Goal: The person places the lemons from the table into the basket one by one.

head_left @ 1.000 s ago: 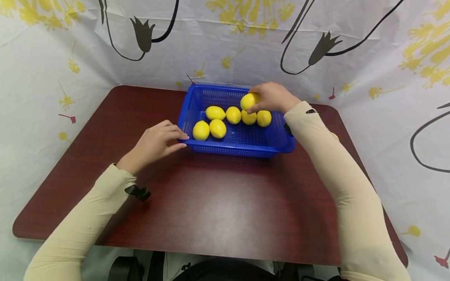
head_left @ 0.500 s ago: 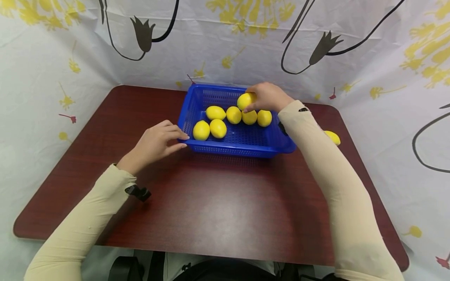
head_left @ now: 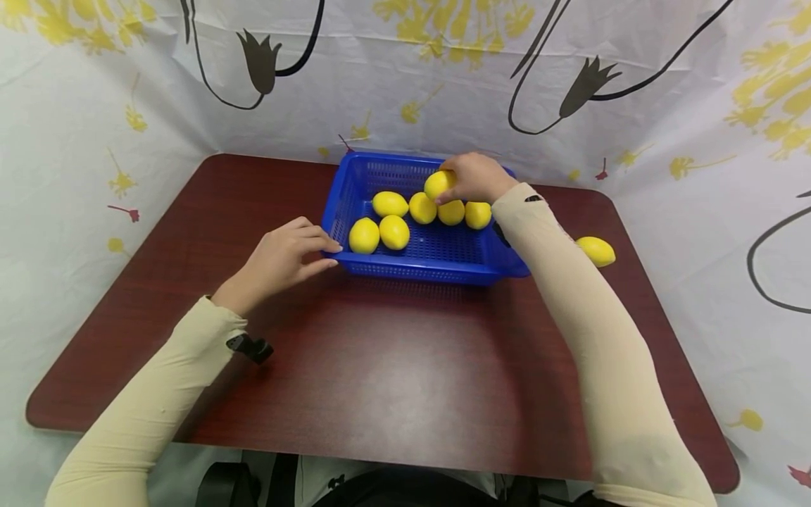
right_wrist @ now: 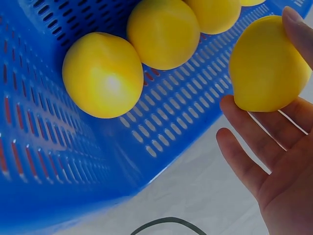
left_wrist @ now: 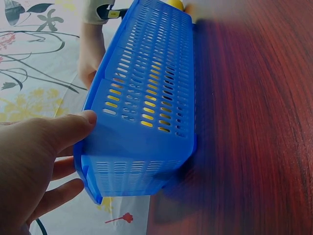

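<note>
My right hand (head_left: pixel 476 177) pinches a yellow lemon (head_left: pixel 438 185) between thumb and fingers, over the back part of a blue plastic basket (head_left: pixel 418 271). In the right wrist view the held lemon (right_wrist: pixel 264 63) appears above the basket's slotted wall, fingertips beneath it. Several more lemons lie inside; one lemon (head_left: pixel 394 232) is in the front left part, another (head_left: pixel 389 204) behind it. Partly covered by the held one is a lemon (head_left: pixel 451 213) in the back row. My left hand (head_left: pixel 281 257) grips the basket's front left corner, its thumb (left_wrist: pixel 78 128) against the wall.
A single lemon (head_left: pixel 595 251) lies on the dark red-brown table (head_left: pixel 393 366), right of the basket and beside my right sleeve. A white cloth (head_left: pixel 405 77) with printed flowers hangs behind the table and along both sides.
My right hand, with the lemon in its fingers, has moved slightly left over the basket. The lemon on the table has come into view from behind the right sleeve. The left hand stays put.
</note>
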`<state>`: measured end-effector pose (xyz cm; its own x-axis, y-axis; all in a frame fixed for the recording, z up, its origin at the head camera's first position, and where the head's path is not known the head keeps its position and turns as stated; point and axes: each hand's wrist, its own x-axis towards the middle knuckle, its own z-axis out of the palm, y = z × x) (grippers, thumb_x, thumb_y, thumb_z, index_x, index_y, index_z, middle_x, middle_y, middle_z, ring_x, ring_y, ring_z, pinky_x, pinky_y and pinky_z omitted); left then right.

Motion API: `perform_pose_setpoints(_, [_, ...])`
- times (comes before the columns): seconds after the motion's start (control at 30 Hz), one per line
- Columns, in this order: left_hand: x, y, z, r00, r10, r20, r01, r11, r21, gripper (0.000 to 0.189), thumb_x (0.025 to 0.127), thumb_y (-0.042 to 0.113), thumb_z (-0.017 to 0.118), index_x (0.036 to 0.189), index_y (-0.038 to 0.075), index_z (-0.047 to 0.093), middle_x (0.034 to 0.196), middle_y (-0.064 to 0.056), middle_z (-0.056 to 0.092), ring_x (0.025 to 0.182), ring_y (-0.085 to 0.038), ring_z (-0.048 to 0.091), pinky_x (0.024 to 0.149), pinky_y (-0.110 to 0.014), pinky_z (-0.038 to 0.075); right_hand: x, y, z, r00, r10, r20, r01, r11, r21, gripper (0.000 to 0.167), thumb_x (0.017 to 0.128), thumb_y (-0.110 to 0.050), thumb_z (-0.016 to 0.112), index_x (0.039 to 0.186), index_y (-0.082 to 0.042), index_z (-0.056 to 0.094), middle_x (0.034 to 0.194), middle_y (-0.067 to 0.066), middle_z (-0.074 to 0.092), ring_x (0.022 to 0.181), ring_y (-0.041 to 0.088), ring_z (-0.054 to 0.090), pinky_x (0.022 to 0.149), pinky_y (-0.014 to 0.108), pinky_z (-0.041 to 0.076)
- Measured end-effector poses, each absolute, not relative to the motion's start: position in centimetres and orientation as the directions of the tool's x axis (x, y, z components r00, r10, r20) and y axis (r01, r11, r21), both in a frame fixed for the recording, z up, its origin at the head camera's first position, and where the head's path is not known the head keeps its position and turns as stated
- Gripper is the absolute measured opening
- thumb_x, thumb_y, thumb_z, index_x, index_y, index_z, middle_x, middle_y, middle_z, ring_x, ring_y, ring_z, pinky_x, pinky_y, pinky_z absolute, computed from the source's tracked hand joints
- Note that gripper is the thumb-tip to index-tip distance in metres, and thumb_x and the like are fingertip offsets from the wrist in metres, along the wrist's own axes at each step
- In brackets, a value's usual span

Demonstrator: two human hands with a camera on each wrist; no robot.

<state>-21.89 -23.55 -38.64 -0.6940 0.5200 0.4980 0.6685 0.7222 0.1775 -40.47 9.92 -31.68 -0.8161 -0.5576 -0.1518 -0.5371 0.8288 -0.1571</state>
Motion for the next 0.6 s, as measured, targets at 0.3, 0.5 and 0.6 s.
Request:
perform_pose_setpoints(0.3, [-22.0,-23.6,-38.7,-0.687,0.521,0.506,0.675,0.716,0.180,0.024,0.083,0.030,0.080,0.103,0.016,0.078,0.100,0.003,0.075,0.091,-0.016,0.058,0.072,-0.035,0.056,-41.1,9.5,-32.4,-0.817,-0.552,-0.168,-0.530,0.833,-0.159,0.071,0.085,-0.048,0.075,0.139,-0.008,0.055,0.138,0.016,0.059,0.122,0.035,0.056,0.104,0.051,0.044])
perform_pose_setpoints(0.5, [-22.1,-23.7,-38.8,-0.681,0.521,0.515,0.680,0.712,0.178,0.024,0.083,0.030,0.080,0.103,0.017,0.078,0.099,0.003,0.075,0.091,-0.016,0.058,0.073,-0.034,0.055,-41.4,9.4,-33.0,-0.821,-0.545,-0.169,-0.525,0.838,-0.150,0.072,0.084,-0.049,0.075,0.139,-0.007,0.055,0.137,0.016,0.060,0.122,0.035,0.056,0.105,0.051,0.043])
perform_pose_setpoints(0.6, [-22.1,-23.7,-38.8,-0.678,0.523,0.517,0.682,0.709,0.178,0.024,0.083,0.030,0.081,0.102,0.017,0.078,0.099,0.003,0.075,0.091,-0.016,0.058,0.073,-0.034,0.055,-41.4,9.3,-33.2,-0.820,-0.547,-0.167,-0.529,0.837,-0.143,0.071,0.084,-0.049,0.075,0.138,-0.006,0.056,0.135,0.016,0.061,0.121,0.035,0.056,0.105,0.051,0.044])
